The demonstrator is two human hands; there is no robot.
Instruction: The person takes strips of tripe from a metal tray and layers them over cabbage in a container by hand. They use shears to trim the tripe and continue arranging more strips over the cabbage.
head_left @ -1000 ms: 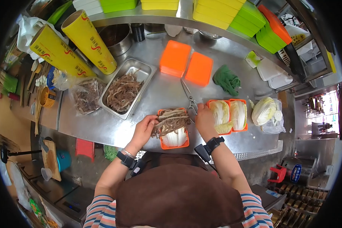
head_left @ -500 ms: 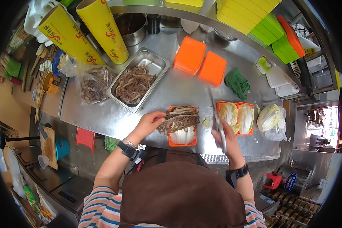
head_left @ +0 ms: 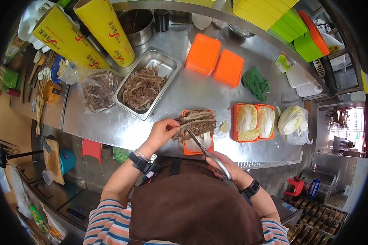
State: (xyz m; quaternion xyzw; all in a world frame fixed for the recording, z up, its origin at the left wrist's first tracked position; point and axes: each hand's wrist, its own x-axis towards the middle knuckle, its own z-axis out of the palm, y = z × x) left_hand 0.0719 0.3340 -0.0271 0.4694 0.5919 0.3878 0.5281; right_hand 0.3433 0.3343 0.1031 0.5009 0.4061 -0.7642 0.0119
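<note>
Brown tripe-like strips [head_left: 198, 121] lie heaped across the far half of an orange tray [head_left: 198, 153], with pale cabbage [head_left: 201, 143] showing at the near half. My left hand [head_left: 161, 132] pinches the left end of the strips between thumb and fingertips. From the near right, my right hand [head_left: 224, 164] grips long metal scissors [head_left: 222, 168] by the handle. Their blades point up and left, with the tip right at the strips. A small cabbage scrap [head_left: 223, 126] lies on the steel counter [head_left: 167, 136] to the right of the tray.
Behind my left hand stands a steel pan [head_left: 173, 67] of brown strips beside a plastic bag [head_left: 97, 87] of the same. Two cabbage-filled trays [head_left: 253, 139] and a cabbage [head_left: 290, 120] sit right. Orange containers [head_left: 203, 53] and a green cloth [head_left: 256, 83] stand farther back.
My right hand has swung left with the scissors from beside the cabbage-filled trays to the strips. My left hand stays at the strips' left end.
</note>
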